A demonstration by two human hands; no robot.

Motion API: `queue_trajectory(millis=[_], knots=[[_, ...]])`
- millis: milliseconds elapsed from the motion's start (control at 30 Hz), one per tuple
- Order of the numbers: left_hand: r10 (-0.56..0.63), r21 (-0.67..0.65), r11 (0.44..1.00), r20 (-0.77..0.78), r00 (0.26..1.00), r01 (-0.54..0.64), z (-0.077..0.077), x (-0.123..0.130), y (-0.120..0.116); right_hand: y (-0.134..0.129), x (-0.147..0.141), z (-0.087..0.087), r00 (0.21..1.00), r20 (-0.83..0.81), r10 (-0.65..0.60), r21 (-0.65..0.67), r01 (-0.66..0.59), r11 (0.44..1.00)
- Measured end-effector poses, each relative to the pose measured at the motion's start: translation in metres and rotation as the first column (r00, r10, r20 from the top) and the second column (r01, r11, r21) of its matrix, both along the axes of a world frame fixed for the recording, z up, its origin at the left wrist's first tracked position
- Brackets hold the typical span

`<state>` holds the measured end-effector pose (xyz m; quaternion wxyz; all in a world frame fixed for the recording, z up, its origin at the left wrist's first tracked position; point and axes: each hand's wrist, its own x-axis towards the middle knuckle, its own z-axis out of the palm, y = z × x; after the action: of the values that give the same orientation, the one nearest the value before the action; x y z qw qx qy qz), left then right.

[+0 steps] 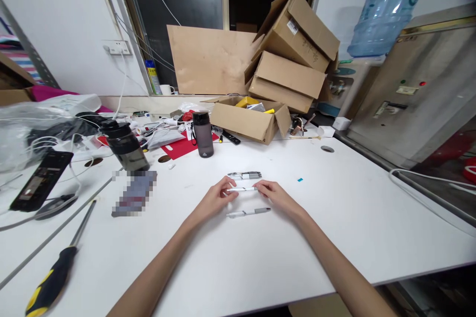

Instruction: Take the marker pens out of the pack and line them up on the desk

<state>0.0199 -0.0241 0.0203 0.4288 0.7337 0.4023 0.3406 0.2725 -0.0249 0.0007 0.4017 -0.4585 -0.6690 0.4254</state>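
From here, I see the left hand (220, 193) and right hand (274, 194), each with a pinching grip on one end of a slim white pen (242, 189). A grey-ended pen (250, 212) lies just nearer the body, and dark-tipped pens (244, 176) just beyond. Smooth white surface (372, 203) stretches broadly rightward to a straight edge. Farther off stand a smoky plastic bottle (203, 136) and a creased cardboard box (241, 121).

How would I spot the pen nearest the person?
On the white tabletop, find the left hand and right hand, with the held pen between them. The nearest pen lies on the near side, grey end rightward; unlike the pens lying together beyond, it lies alone.
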Motion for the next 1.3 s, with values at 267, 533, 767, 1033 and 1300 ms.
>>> queue_trajectory(millis=[267, 533, 767, 1033, 1300], knots=[[0.062, 0.208, 0.978, -0.246, 0.967, -0.01, 0.006, 0.003, -0.007, -0.011, -0.002, 0.004, 0.97, 0.244, 0.005, 0.108, -0.033, 0.994], [0.234, 0.356, 0.927, -0.309, 0.922, -0.115, -0.001, 0.009, -0.008, -0.01, -0.012, 0.002, 0.927, 0.36, -0.107, 0.37, -0.037, 0.928], [0.234, 0.285, 0.946, -0.278, 0.932, -0.152, -0.001, 0.008, -0.005, -0.011, -0.013, 0.008, 0.96, 0.256, -0.11, 0.412, -0.005, 0.911], [0.223, 0.291, 0.946, -0.269, 0.937, -0.142, 0.001, 0.008, -0.006, -0.013, -0.008, 0.011, 0.987, 0.161, -0.027, 0.179, -0.003, 0.984], [0.212, 0.264, 0.952, -0.202, 0.956, -0.155, 0.005, 0.01, -0.01, -0.012, -0.007, 0.016, 0.997, 0.069, -0.019, 0.192, 0.005, 0.981]])
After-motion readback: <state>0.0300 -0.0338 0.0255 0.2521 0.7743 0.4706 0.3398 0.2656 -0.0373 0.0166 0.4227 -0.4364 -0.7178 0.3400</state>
